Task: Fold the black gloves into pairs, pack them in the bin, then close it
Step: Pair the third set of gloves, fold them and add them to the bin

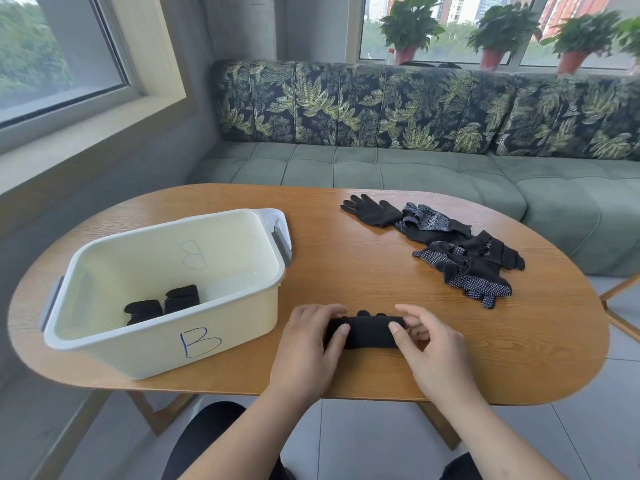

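Gloves [369,333] between left hand [306,346], right hand [433,344]

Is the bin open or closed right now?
Open: the bin has no lid on top; two folded glove bundles show inside.

The bin [166,344] stands on the left of the table [346,265], with two folded pairs [162,304] lying inside it. Right of the bin, by the near edge, lies a rolled pair [367,332] (left hand [304,351] on its left end, right hand [433,351] on its right). The loose gloves [464,251] lie at the far right. A sofa [381,168] stands beyond the table.
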